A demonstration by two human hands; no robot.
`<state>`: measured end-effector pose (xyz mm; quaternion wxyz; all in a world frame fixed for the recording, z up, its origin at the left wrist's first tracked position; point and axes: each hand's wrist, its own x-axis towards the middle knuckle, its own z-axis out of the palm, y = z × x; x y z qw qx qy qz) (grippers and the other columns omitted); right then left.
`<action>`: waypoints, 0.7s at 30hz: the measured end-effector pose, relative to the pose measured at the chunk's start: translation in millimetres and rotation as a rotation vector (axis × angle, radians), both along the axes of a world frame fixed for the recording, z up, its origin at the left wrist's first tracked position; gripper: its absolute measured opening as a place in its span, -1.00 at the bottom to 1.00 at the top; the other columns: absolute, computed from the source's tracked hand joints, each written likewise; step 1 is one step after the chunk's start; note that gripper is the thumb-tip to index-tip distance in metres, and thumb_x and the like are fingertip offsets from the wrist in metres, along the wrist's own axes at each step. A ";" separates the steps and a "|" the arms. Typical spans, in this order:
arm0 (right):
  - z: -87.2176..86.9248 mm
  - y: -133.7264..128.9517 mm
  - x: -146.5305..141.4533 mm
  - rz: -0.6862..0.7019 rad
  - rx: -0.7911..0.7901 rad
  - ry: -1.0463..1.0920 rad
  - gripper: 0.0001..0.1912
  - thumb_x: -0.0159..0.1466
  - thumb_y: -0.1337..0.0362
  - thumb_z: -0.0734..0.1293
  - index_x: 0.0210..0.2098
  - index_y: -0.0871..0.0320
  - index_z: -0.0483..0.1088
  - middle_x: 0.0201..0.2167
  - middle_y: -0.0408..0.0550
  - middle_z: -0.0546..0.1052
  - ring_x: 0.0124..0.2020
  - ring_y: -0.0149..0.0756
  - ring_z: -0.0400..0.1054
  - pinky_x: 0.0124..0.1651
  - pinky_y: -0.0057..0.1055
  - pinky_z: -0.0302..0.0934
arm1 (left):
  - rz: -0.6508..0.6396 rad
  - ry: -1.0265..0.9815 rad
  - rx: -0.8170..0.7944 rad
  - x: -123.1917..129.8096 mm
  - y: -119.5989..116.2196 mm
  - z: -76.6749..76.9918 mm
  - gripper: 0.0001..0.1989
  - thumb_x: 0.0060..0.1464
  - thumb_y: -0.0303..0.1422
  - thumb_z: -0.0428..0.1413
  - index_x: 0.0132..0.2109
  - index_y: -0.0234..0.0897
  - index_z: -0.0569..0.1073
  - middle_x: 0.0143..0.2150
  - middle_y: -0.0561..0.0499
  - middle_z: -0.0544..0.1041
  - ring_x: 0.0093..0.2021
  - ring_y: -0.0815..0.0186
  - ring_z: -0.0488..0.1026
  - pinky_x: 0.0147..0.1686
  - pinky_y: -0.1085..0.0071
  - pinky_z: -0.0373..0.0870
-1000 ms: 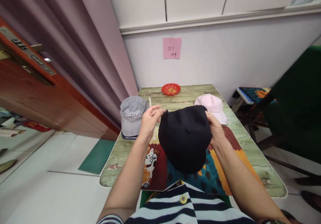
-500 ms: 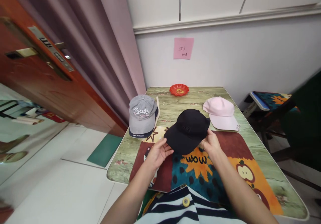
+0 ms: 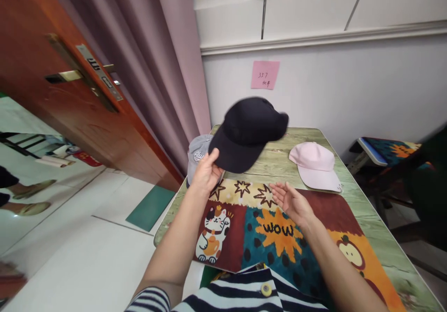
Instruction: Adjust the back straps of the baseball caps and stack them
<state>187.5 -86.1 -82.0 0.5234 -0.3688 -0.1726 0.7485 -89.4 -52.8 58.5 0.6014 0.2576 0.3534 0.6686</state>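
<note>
Black cap (image 3: 244, 132): blurs along crown and back, keeps its inside out of view.
Left hand (image 3: 207, 172): tucks part of its fingers beneath the brim.
Grey cap (image 3: 196, 151): sits partly behind black cap and left hand (breaks off its lettering after "Alw").
Patterned mat (image 3: 240, 193): disappears partly under right forearm (image 3: 331, 251) and striped shirt (image 3: 237, 293).
Pink note (image 3: 265, 75): bears lower marks too small to read surely.
Table (image 3: 277, 156): runs out of view at lower right.
Other person's feet (image 3: 33, 208): lead to legs cut off by the left edge.

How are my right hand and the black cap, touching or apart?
Apart. The head view shows the right hand, palm open, with a strip of green tabletop visible between its fingertips and the black cap.
</note>
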 end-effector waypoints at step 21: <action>-21.5 -11.4 7.4 0.007 -0.090 -0.136 -0.87 0.29 0.21 0.45 -0.23 0.14 0.53 -0.15 0.05 0.69 -0.28 -0.35 0.59 -0.21 -0.49 0.50 | 0.671 0.376 -0.465 -96.2 -18.5 -103.5 -0.68 0.05 -0.38 0.32 -0.08 -0.38 0.46 -0.23 -0.11 0.59 -0.28 0.23 0.58 -0.19 0.21 0.59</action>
